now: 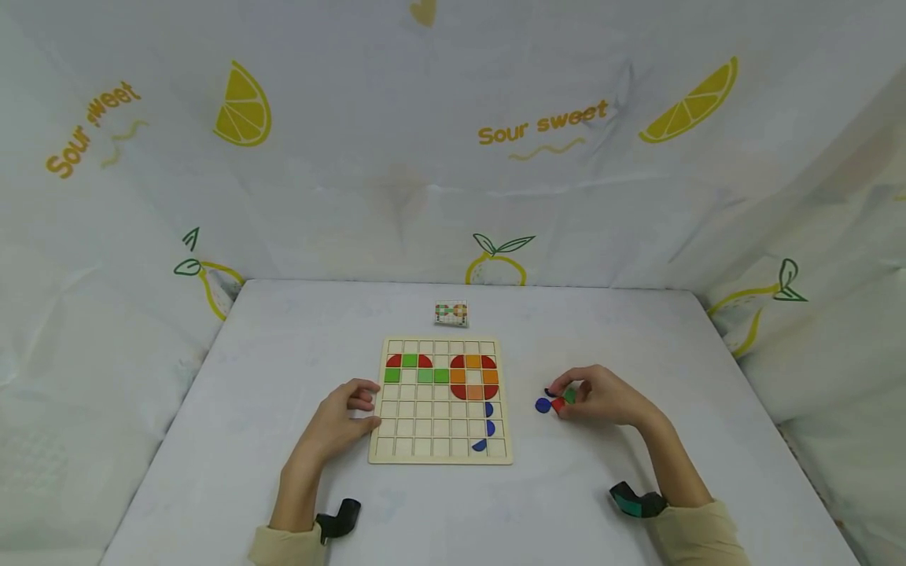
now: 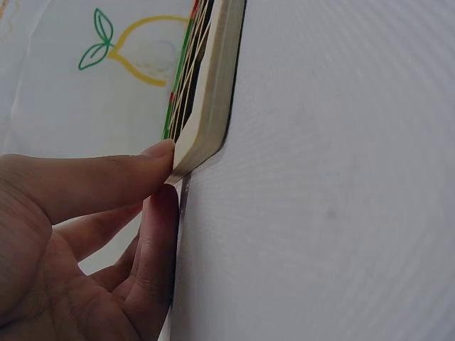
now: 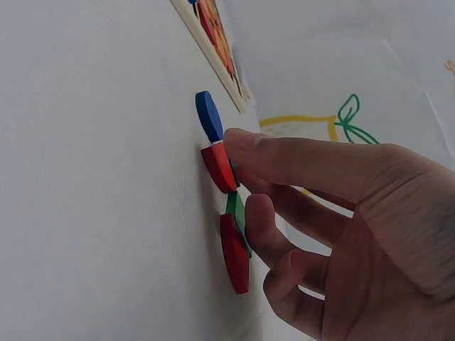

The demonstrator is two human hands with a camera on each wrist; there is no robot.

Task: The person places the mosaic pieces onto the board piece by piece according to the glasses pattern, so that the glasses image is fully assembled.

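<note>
A pale wooden grid board (image 1: 432, 428) bears red quarter-rounds, green and orange squares, and blue half-rounds (image 1: 491, 428) down its right side. My left hand (image 1: 344, 420) touches the board's left edge with thumb and fingers spaced along it. In the left wrist view, the thumb (image 2: 153, 156) meets the board's rounded corner. To the right of the board, my right hand (image 1: 602, 397) is over several loose pieces, thumb and index finger apart. Beneath and beside its fingers lie a blue piece (image 3: 208, 116), a red piece (image 3: 219, 167), a green piece (image 3: 237, 206) and another red piece (image 3: 234, 263).
A small card (image 1: 451, 313) with a coloured grid pattern stands just behind the board. The white table (image 1: 297, 330) meets a pale lemon-print cloth (image 1: 396, 204) at the back and sides. Each wrist wears a dark camera mount (image 1: 340, 519).
</note>
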